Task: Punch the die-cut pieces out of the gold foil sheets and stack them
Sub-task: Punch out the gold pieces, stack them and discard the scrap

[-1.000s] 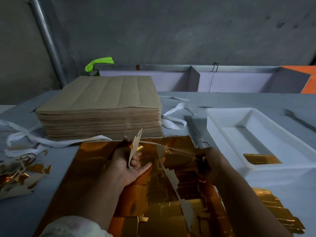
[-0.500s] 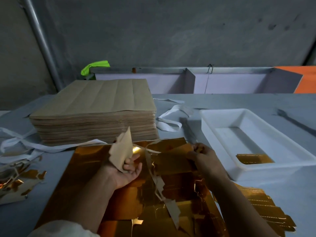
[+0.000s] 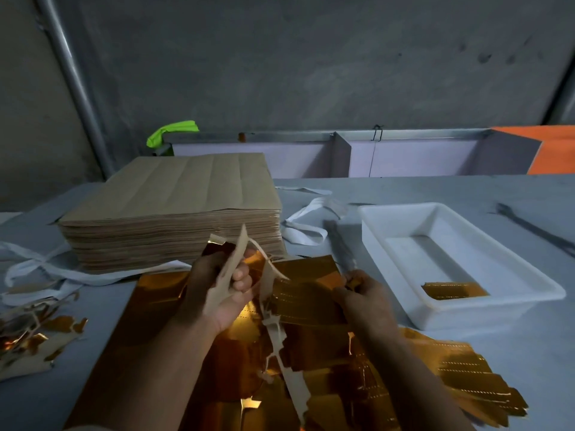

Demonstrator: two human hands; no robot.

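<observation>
the white tray [image 3: 466,318] sits on the grey table [image 3: 420,191], and one flat gold piece [image 3: 454,290] lies in the near end of the tray. just left of the tray, the big gold foil sheet [image 3: 149,321] lies flat on the table, partly torn up, with both hands over it.

the left hand [image 3: 227,284], well left of the tray, is raised off the sheet with palm turned up and fingers curled round a bunch of waste strip [image 3: 231,269], brown backing side showing. a long ragged tail of that waste [image 3: 280,340] hangs from the hand and trails down over the sheet toward the viewer.

the right hand [image 3: 364,293], nearer the tray and just off its near left corner, has its fingers bent in and pinches the end of a punched gold piece [image 3: 308,300], which stretches away from the tray toward the left hand. how firm the pinch is cannot be told, since the fingertips are mostly hidden.

in front of the tray, on the viewer's side, a fanned stack of punched pieces [image 3: 473,377] lies on the table, partly under the right forearm.

far left of the tray stands a thick brown paper stack [image 3: 186,206], with white straps [image 3: 305,234] lying between it and the tray. farther left still, beyond the foil sheet, is a heap of foil scraps [image 3: 34,334]. a dark flat tool [image 3: 529,227] lies on the table to the right of the tray.
</observation>
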